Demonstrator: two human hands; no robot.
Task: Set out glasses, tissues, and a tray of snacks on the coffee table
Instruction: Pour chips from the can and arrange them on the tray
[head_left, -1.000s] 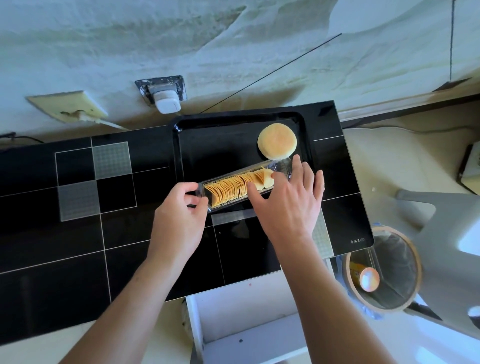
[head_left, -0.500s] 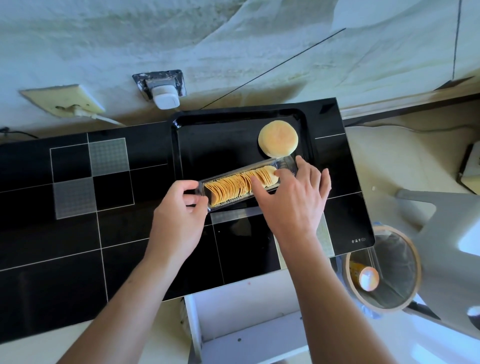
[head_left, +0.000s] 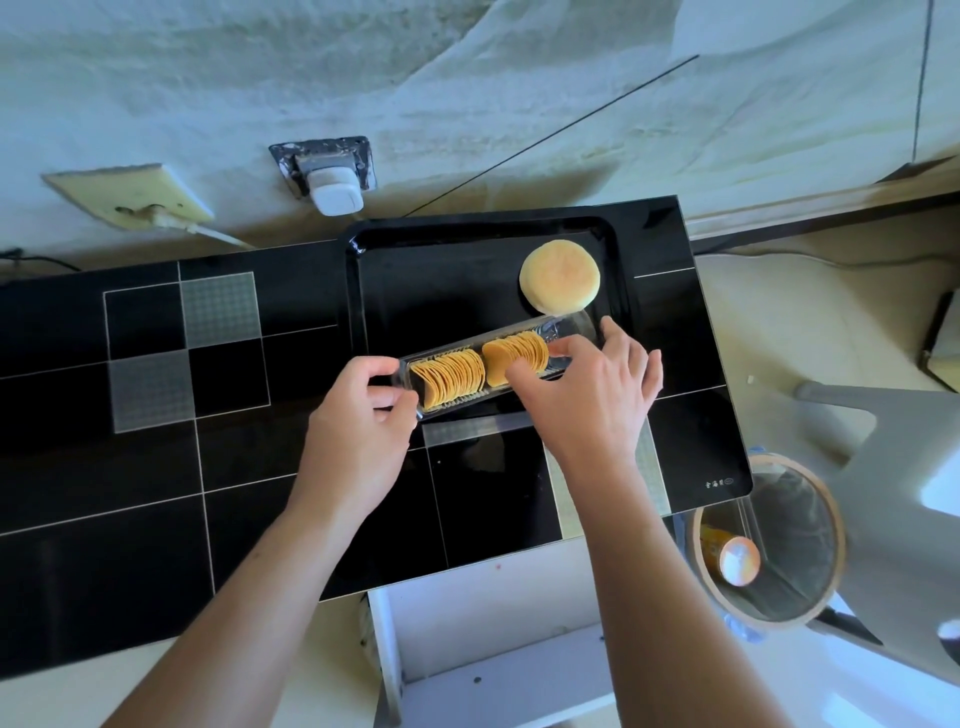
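A black tray (head_left: 441, 244) lies on the black glass coffee table (head_left: 156, 467) against the wall. A round pale bun (head_left: 559, 277) rests in the tray's far right corner. A clear plastic sleeve (head_left: 571, 325) of stacked crisps (head_left: 449, 376) lies across the tray's near edge. My left hand (head_left: 358, 436) pinches the sleeve's left end. My right hand (head_left: 592, 400) has its fingers closed around a separated bunch of crisps (head_left: 517, 353) at the right part of the sleeve.
A white wall plug (head_left: 335, 189) and a beige socket plate (head_left: 130, 195) sit on the wall behind the table. An open white drawer (head_left: 493, 639) juts out below the table. A round bin (head_left: 769, 540) with a crisp can inside stands right, beside a grey stool (head_left: 909, 467).
My right hand has shifted from the sleeve's right end onto the crisps, and the stack has split into two bunches with a gap. The left hand keeps its hold.
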